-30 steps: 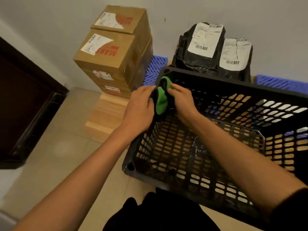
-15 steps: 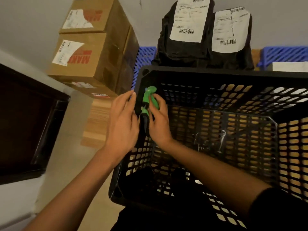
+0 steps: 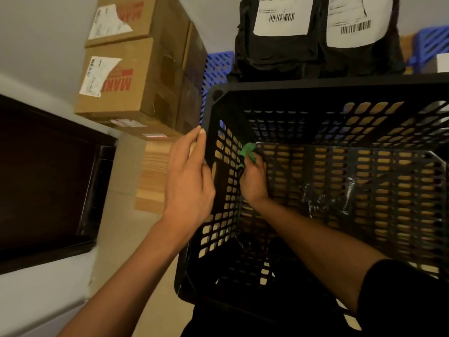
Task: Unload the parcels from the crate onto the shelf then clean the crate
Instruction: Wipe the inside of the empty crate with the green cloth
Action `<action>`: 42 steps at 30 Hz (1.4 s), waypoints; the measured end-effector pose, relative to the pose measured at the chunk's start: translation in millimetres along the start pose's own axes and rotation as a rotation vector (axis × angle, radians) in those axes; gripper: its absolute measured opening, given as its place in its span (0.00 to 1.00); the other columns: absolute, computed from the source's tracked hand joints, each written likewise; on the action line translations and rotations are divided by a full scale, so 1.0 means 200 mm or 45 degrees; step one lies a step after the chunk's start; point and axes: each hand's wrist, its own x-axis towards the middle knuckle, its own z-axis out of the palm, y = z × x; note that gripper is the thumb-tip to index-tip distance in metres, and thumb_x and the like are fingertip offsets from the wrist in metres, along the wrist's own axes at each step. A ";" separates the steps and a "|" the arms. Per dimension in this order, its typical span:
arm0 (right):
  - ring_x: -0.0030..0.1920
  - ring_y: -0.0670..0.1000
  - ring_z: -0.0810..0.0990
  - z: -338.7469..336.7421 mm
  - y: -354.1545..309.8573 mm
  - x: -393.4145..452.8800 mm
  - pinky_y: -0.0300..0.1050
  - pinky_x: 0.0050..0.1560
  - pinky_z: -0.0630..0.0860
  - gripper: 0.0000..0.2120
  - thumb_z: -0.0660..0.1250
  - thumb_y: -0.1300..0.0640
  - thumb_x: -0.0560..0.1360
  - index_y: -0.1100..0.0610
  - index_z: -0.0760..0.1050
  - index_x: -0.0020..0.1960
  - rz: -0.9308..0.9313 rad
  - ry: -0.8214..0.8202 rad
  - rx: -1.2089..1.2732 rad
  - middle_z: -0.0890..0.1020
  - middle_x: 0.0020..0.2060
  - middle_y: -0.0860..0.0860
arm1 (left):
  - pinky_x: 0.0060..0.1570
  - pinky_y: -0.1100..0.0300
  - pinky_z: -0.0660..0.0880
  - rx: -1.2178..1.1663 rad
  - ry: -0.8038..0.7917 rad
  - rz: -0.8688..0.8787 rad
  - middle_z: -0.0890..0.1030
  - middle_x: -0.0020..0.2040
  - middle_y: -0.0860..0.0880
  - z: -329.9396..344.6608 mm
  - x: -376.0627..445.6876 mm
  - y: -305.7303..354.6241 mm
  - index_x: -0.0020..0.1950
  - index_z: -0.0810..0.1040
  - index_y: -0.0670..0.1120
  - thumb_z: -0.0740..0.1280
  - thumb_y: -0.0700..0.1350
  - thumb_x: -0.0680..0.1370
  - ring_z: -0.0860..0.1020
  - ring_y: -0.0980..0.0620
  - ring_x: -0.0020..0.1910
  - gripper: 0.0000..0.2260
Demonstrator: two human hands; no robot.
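Observation:
A black slotted plastic crate fills the right of the head view, with no parcels inside. My right hand is down inside it at the left wall and grips a green and black cloth pressed against that wall. My left hand lies flat on the outside of the same wall, fingers straight, holding nothing. Whitish smears show on the crate floor. Two black parcel bags with white labels stand behind the crate. Stacked cardboard boxes sit at the back left.
A blue slotted panel stands between the boxes and the bags, another at the far right. A dark wooden cabinet is on the left. A low wooden platform lies under the boxes, on a tiled floor.
My right hand has moved with the cloth from the crate's rim down to the inside of the left wall. My left hand let go of the cloth and now lies on the wall's outside.

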 end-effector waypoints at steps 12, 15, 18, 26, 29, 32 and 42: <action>0.66 0.41 0.73 -0.26 -0.33 -0.07 0.29 0.64 0.71 0.21 0.61 0.60 0.82 0.54 0.71 0.75 -0.037 0.219 0.873 0.72 0.68 0.46 | 0.74 0.57 0.65 -0.072 0.018 -0.010 0.71 0.73 0.39 0.02 0.00 -0.02 0.76 0.69 0.35 0.56 0.36 0.79 0.69 0.45 0.73 0.24; 0.69 0.48 0.72 -0.28 -0.41 -0.11 0.44 0.70 0.72 0.21 0.61 0.60 0.82 0.55 0.72 0.74 -0.332 0.299 0.871 0.72 0.68 0.49 | 0.73 0.61 0.63 -0.063 0.020 0.014 0.71 0.73 0.38 0.03 0.00 -0.03 0.75 0.69 0.35 0.55 0.38 0.80 0.69 0.45 0.73 0.23; 0.70 0.57 0.70 -0.24 -0.37 -0.11 0.48 0.71 0.70 0.20 0.62 0.64 0.81 0.60 0.72 0.73 -0.510 0.391 0.647 0.71 0.69 0.57 | 0.73 0.56 0.66 -0.077 0.017 0.009 0.71 0.72 0.38 0.03 0.00 -0.03 0.75 0.69 0.35 0.54 0.39 0.80 0.69 0.45 0.72 0.23; 0.68 0.61 0.69 -0.16 -0.15 0.03 0.49 0.69 0.71 0.24 0.63 0.67 0.80 0.61 0.65 0.76 -0.861 0.453 0.166 0.67 0.70 0.63 | 0.72 0.48 0.69 -0.113 0.008 -0.011 0.71 0.73 0.39 0.03 -0.01 -0.02 0.76 0.69 0.35 0.55 0.39 0.81 0.69 0.45 0.73 0.23; 0.68 0.62 0.70 -0.17 -0.13 0.03 0.51 0.69 0.71 0.24 0.63 0.67 0.80 0.64 0.67 0.75 -0.880 0.452 0.146 0.68 0.70 0.64 | 0.72 0.48 0.69 -0.100 0.016 -0.030 0.71 0.73 0.40 0.02 -0.01 -0.02 0.76 0.69 0.36 0.55 0.38 0.80 0.69 0.45 0.73 0.23; 0.68 0.60 0.69 -0.15 -0.13 0.03 0.48 0.70 0.69 0.24 0.60 0.66 0.80 0.62 0.66 0.76 -0.839 0.446 0.139 0.66 0.71 0.61 | 0.72 0.48 0.69 -0.083 0.015 -0.020 0.71 0.72 0.39 0.02 -0.01 -0.01 0.75 0.69 0.35 0.55 0.38 0.80 0.69 0.45 0.73 0.23; 0.75 0.60 0.60 -0.12 0.15 0.12 0.54 0.77 0.60 0.27 0.60 0.61 0.81 0.60 0.60 0.79 -0.408 -0.298 -0.577 0.62 0.75 0.60 | 0.75 0.53 0.64 -0.025 -0.010 -0.049 0.70 0.73 0.39 0.01 -0.01 0.01 0.77 0.67 0.36 0.58 0.34 0.80 0.67 0.44 0.74 0.23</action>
